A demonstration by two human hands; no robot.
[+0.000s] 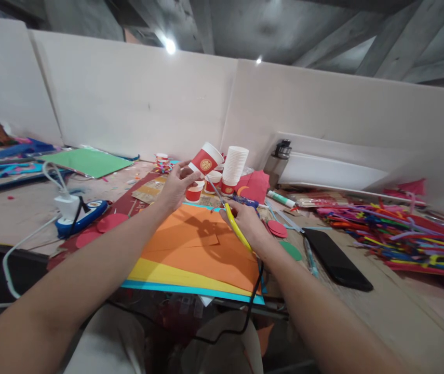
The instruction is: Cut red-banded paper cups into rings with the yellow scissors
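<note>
My left hand [175, 188] is closed around a red paper cup [205, 158] with a gold emblem, held tilted above the table. My right hand [247, 221] grips yellow-handled scissors [234, 224], whose blades point up toward the cup. Under both hands lie stacked sheets of orange paper [202, 249], yellow paper and blue paper. Just behind the hands stand more red cups [194, 193] and a stack of white-rimmed cups [234, 167].
A black phone [336, 258] and a pen lie right of the paper. A heap of coloured pipe cleaners [401, 236] fills the right side. A glue gun [81, 214] with a white plug, green paper [87, 162], a metal bottle [278, 161] and white partition walls surround.
</note>
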